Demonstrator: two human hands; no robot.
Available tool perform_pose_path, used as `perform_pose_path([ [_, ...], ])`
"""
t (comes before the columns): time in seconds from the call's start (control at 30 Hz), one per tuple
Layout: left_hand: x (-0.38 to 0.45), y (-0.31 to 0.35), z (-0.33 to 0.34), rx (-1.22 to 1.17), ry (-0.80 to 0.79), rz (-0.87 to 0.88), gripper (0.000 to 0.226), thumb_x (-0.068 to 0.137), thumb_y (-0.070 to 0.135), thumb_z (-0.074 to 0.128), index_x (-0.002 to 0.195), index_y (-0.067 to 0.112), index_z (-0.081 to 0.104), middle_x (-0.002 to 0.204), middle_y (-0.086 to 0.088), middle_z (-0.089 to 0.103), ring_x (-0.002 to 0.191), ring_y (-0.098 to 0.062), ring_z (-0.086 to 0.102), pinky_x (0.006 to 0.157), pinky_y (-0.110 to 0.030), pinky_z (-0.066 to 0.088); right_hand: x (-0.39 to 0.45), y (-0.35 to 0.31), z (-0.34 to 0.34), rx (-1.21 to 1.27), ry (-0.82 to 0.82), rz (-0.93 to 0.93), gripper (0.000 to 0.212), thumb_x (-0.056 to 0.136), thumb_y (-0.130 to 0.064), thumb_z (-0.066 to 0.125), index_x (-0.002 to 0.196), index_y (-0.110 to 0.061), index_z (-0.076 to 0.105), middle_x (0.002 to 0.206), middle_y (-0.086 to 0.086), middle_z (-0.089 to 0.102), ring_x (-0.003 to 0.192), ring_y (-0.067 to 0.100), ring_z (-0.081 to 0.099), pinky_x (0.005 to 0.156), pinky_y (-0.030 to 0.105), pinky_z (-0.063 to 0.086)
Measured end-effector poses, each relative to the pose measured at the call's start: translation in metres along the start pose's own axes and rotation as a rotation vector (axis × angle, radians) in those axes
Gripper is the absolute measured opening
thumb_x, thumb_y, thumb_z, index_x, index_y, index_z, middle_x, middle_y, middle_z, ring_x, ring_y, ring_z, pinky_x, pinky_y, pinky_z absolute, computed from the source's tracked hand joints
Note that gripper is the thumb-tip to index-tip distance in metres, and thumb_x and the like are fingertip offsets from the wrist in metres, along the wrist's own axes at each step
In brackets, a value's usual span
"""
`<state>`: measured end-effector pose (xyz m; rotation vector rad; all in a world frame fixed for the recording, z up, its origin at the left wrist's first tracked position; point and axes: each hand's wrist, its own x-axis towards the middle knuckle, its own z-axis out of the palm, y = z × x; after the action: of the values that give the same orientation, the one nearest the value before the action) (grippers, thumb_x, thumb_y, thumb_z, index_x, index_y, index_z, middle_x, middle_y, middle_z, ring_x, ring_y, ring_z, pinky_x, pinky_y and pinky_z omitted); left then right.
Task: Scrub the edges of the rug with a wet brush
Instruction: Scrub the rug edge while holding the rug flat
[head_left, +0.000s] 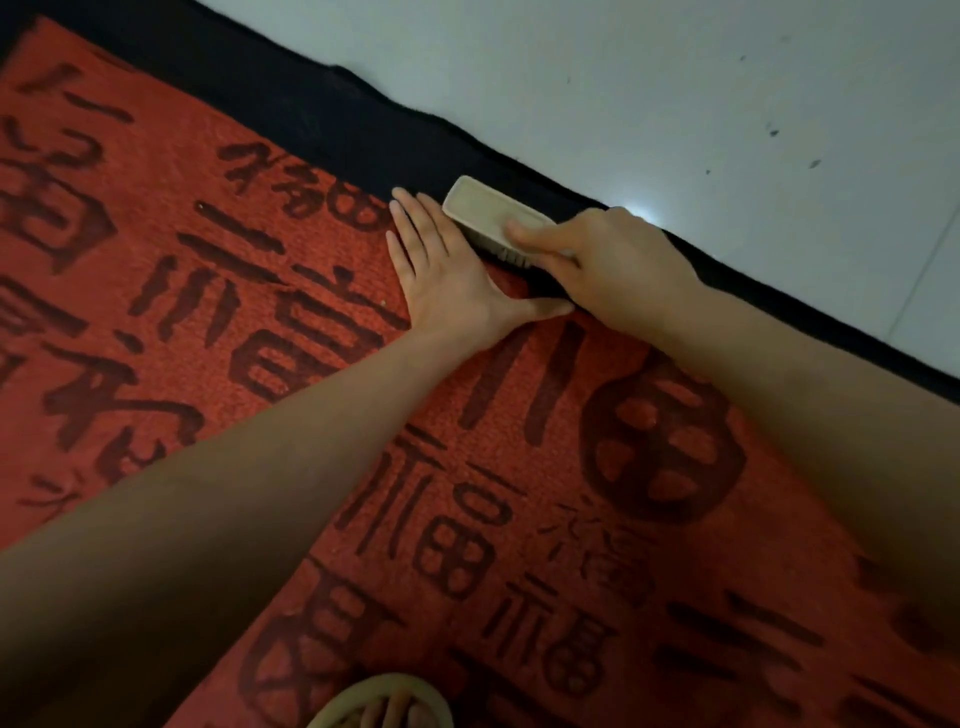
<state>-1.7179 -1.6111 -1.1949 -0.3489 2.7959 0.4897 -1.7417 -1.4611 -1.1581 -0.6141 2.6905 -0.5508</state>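
Right hand is gripping the brush on the rug border, left hand pressing flat, fingers straight; crowding risks bristles scraping fingers.

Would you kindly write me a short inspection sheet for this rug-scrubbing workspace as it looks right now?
Surface: pale floor with a few dark specks.
Job's things: red rug with dark characters and a black border; pale brush lying on the border.
Clutter: nothing seen.
Grippers: right hand grips the brush; left hand rests flat on the rug beside it.
Cables: nothing seen.
Surroundings: sandalled foot on the rug at the bottom edge; dim light.
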Motion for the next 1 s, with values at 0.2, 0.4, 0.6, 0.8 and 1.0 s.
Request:
perform_pose_path([
  [0.2, -0.008, -0.005, 0.000, -0.002, -0.019, 0.019, 0.167, 0.040, 0.092, 0.063, 0.150, -0.005, -0.017, 0.156, -0.025, -0.025, 0.146, -0.032, -0.025, 0.116, -0.038, -0.018, -0.067, 0.029, -0.011, 0.030, -0.026, 0.053, 0.035, 0.096, -0.049, 0.043, 0.130, -0.058, 0.042, 0.092, 0.011, 0.069, 0.087, 0.032, 0.065, 0.066, 0.037, 0.045],
  [0.4, -0.004, -0.001, -0.007, 0.002, -0.063, -0.031, 0.168, 0.040, 0.090, 0.067, 0.149, -0.004, -0.019, 0.157, -0.022, -0.027, 0.146, -0.030, -0.026, 0.117, -0.039, -0.017, -0.008, -0.009, 0.001, -0.158, -0.014, -0.026, 0.039, 0.103, -0.036, 0.037, 0.140, -0.047, 0.042, 0.114, 0.014, 0.063, 0.100, 0.038, 0.059, 0.075, 0.044, 0.047],
  [0.6, -0.002, 0.001, -0.005, 0.002, -0.078, -0.025, 0.169, 0.039, 0.090, 0.066, 0.149, -0.004, -0.021, 0.156, -0.023, -0.027, 0.145, -0.032, -0.027, 0.116, -0.040, -0.018, -0.081, 0.024, -0.020, -0.146, -0.069, 0.120, 0.039, 0.098, -0.046, 0.037, 0.136, -0.059, 0.034, 0.103, 0.012, 0.069, 0.091, 0.036, 0.063, 0.071, 0.042, 0.049],
  [0.8, 0.006, 0.004, -0.014, -0.037, -0.116, -0.116, 0.167, 0.042, 0.084, 0.072, 0.149, -0.002, -0.021, 0.157, -0.020, -0.029, 0.146, -0.028, -0.027, 0.119, -0.041, -0.014, 0.006, -0.007, 0.003, -0.278, 0.018, -0.014, 0.046, 0.100, -0.029, 0.042, 0.142, -0.046, 0.036, 0.106, 0.013, 0.063, 0.094, 0.037, 0.059, 0.068, 0.040, 0.041],
  [1.0, 0.033, 0.034, -0.021, -0.087, -0.170, -0.214, 0.162, 0.045, 0.077, 0.079, 0.150, 0.012, -0.025, 0.153, -0.018, -0.037, 0.138, -0.046, -0.033, 0.111, -0.063, -0.017, -0.024, 0.013, -0.005, -0.263, 0.064, 0.110, 0.047, 0.099, -0.024, 0.048, 0.142, -0.041, 0.040, 0.084, 0.017, 0.063, 0.074, 0.038, 0.060, 0.060, 0.038, 0.042],
])
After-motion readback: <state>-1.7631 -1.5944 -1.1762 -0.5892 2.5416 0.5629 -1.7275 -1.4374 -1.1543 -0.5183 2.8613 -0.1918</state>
